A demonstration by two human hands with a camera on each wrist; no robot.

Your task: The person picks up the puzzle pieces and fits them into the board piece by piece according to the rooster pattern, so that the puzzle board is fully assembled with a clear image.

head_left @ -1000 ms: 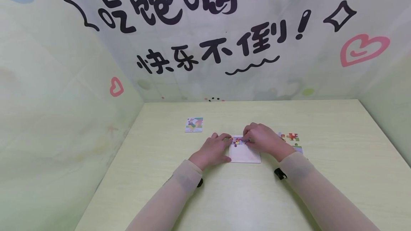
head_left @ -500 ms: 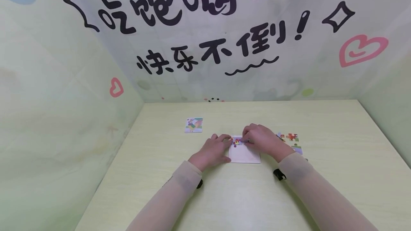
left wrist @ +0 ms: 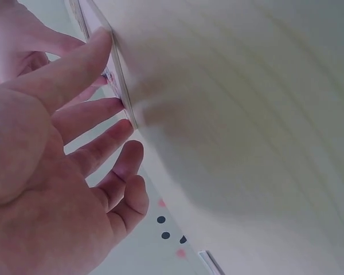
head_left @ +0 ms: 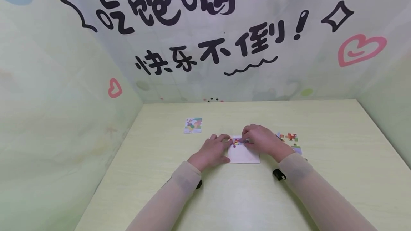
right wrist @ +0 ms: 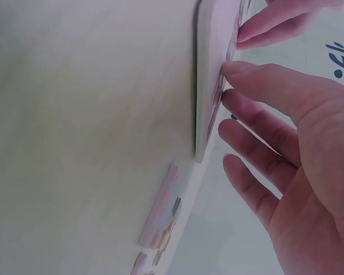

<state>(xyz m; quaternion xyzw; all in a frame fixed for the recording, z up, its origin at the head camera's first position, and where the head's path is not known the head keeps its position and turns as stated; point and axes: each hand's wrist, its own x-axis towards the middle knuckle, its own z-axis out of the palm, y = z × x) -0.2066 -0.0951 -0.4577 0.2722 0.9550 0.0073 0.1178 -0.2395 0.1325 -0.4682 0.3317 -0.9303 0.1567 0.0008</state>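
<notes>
A white puzzle board (head_left: 244, 156) lies flat on the table, with a few colourful puzzle pieces (head_left: 236, 142) along its far side. The left hand (head_left: 209, 151) rests against the board's left side. Its thumb touches the near left corner and its fairly straight fingers reach the far left part, as the left wrist view shows. Over the far side of the board, the right hand (head_left: 260, 138) pinches a puzzle piece between thumb and index finger. Its fingers mostly hide that piece; in the right wrist view, thumb and index finger (right wrist: 249, 103) meet at the board's surface.
Several loose puzzle pieces (head_left: 291, 137) lie right of the board, partly behind the right forearm. A square picture card (head_left: 193, 125) lies at the back left of the table (head_left: 154, 145). Printed cloth walls (head_left: 179, 88) enclose the back and sides.
Both hands keep almost the same place on the board and the pieces. The head view has shifted very slightly; nothing else has visibly moved.
</notes>
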